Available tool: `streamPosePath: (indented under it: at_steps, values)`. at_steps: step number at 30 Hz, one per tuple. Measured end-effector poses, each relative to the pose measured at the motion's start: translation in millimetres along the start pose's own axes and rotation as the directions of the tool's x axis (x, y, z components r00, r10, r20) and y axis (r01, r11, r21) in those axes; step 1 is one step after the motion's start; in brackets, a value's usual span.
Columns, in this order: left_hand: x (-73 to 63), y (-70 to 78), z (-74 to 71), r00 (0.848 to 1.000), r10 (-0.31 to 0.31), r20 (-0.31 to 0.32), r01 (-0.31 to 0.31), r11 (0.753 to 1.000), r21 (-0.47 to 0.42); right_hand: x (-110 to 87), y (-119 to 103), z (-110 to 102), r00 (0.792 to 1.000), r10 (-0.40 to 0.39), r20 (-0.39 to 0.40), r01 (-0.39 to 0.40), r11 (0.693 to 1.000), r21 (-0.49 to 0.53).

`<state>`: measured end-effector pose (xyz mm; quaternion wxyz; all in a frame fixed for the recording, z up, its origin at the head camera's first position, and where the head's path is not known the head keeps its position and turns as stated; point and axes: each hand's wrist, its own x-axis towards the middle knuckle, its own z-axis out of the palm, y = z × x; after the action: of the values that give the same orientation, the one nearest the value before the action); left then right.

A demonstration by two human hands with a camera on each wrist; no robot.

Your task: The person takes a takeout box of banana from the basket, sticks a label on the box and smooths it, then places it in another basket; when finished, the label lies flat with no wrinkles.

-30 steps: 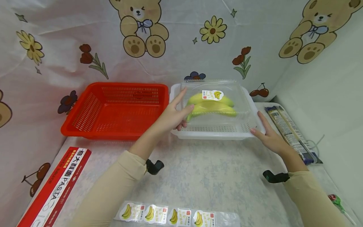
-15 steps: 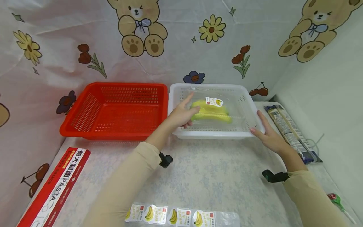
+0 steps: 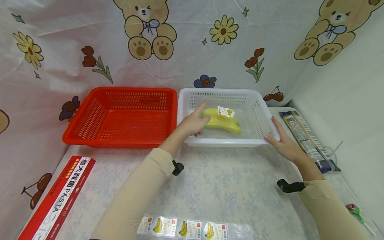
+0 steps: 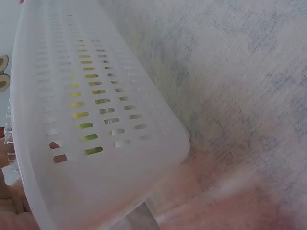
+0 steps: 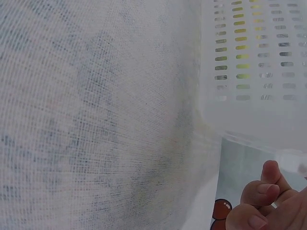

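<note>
A clear plastic box of bananas point(image 3: 222, 125), with a banana label on its lid, lies inside the white basket point(image 3: 228, 142), a little turned. My left hand point(image 3: 192, 124) reaches over the basket's left side and grips the box's left end, thumb on top; some fingers are hidden. In the left wrist view, part of that hand point(image 4: 12, 201) shows beside clear plastic behind the basket wall. My right hand point(image 3: 286, 145) holds the basket's front right corner, thumb over the rim and index finger along the outside; the right wrist view shows its other fingers point(image 5: 259, 220) curled loosely.
A red basket point(image 3: 120, 145) stands left of the white one. At the left lies a long red pasta box point(image 3: 60, 196). A strip of banana labels point(image 3: 192, 229) lies in front. A dark package point(image 3: 309, 141) and a lollipop point(image 3: 354, 210) are at the right.
My left hand has moved right and lowered the tilted banana box into the white basket, where it now lies flatter. The right hand has stayed at the basket's corner.
</note>
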<state>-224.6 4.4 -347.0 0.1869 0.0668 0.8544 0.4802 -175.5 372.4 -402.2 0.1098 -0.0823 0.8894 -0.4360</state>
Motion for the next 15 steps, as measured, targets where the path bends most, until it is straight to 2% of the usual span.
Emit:
streamPosePath:
  at_steps: [2, 6, 10, 15]
  values:
    - [0.5, 0.2, 0.5, 1.0, -0.002, 0.015, 0.001, 0.999, 0.043, -0.1, -0.6, -0.1, 1.0, 0.0, -0.002, 0.0, 1.0, -0.002]
    - [3.1, 0.1, 2.3, 0.999, -0.043, 0.012, 0.042, 0.992, 0.118, -0.2, -1.1, -0.2, 1.0, 0.004, -0.001, -0.004, 1.0, -0.001]
    - [7.4, -1.8, 4.4, 0.996, -0.091, 0.004, 0.088, 0.975, 0.205, 0.0, -0.6, -0.1, 1.0, 0.003, 0.003, -0.003, 1.0, 0.006]
    - [5.7, -1.6, 7.3, 0.995, -0.095, -0.019, 0.097, 0.949, 0.3, 0.4, -0.2, 0.1, 1.0, -0.003, 0.005, 0.003, 1.0, 0.018]
